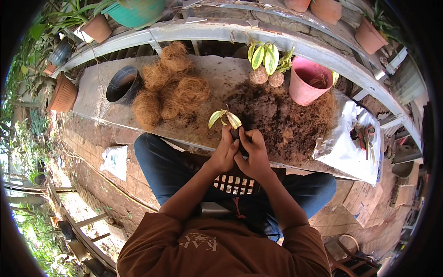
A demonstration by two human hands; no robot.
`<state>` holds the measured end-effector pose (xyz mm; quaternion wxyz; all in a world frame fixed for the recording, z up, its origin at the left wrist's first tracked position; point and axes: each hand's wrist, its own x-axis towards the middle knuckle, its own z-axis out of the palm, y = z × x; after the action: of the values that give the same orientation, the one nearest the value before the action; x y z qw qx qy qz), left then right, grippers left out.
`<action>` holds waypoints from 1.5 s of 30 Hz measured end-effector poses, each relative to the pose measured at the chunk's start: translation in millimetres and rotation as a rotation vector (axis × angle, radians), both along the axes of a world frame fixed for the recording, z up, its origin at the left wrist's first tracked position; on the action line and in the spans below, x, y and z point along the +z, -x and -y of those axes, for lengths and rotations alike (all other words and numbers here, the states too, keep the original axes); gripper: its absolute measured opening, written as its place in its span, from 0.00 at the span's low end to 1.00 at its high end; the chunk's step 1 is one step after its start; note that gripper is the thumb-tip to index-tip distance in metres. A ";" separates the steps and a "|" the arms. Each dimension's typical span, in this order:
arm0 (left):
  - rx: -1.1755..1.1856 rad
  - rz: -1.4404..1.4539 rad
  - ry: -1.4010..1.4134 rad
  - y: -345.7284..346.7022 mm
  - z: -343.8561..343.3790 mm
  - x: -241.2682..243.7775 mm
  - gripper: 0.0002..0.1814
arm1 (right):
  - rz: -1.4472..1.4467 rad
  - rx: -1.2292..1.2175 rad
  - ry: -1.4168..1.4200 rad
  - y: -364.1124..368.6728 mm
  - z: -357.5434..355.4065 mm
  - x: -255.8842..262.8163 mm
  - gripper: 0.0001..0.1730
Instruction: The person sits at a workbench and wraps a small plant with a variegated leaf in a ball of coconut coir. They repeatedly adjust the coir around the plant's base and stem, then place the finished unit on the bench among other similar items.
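Observation:
A small variegated plant (232, 119) with yellow-green leaves rises from a dark clump of soil (235, 134) at its base. My left hand (225, 152) grips this clump from the left, thumb uppermost. From the right, my right hand (253, 150) pinches the same clump between its fingers. Both hands are close together over the front edge of the work table (221, 65), above my lap. Just beyond them spreads a heap of dark soil (266, 107) mixed with brown fibre (322, 110). The lower part of the clump is mostly hidden by my fingers.
Balls of coconut fibre (173, 90) are piled at left, beside a black pot (121, 85). A pink pot (308, 81) stands near two string-wrapped balls (259, 75) with leafy plants. Scissors (368, 136) lie on a white plastic bag (341, 138) at right. A metal shelf rail (225, 29) runs behind.

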<state>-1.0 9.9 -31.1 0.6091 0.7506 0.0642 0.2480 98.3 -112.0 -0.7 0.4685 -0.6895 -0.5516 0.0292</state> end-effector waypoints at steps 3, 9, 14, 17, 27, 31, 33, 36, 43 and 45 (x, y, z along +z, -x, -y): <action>-0.017 -0.007 -0.025 1.8 -5.9 -7.6 0.32 | 0.034 -0.012 0.022 3.2 -0.8 0.6 0.36; -0.099 -0.090 -0.111 6.8 -15.0 -13.5 0.32 | 0.099 -0.016 0.077 4.2 1.4 1.5 0.36; -0.065 -0.091 -0.129 10.8 -18.7 -7.5 0.34 | -0.013 0.014 0.029 5.3 1.9 6.7 0.31; -0.065 -0.080 -0.147 10.2 -20.9 -8.7 0.34 | -0.140 -0.007 0.008 2.8 3.4 0.6 0.28; -0.029 -0.056 -0.225 11.3 -16.8 -1.4 0.28 | -0.086 -0.044 -0.023 -2.1 3.4 3.1 0.22; 0.011 -0.065 -0.237 12.8 -14.9 -6.5 0.24 | 0.006 -0.033 -0.024 -6.3 2.8 11.7 0.23; 0.005 -0.026 -0.128 9.1 -12.0 -0.1 0.23 | -0.030 -0.014 0.000 -8.7 3.9 10.4 0.21; 0.070 -0.014 0.054 1.8 -9.2 1.2 0.16 | -0.170 0.010 0.005 -14.8 6.1 2.4 0.18; 0.164 0.036 0.509 -7.2 -4.8 -11.3 0.09 | -0.393 -0.047 -0.072 -21.2 4.2 2.2 0.13; 0.180 -0.006 0.540 -4.9 -4.8 -3.9 0.12 | -0.320 -0.031 -0.065 -23.3 3.4 -0.4 0.13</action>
<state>3.8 14.7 -35.0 0.7621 0.5533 0.1962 0.2730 121.6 -115.4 -1.1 0.5730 -0.6689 -0.4597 0.1135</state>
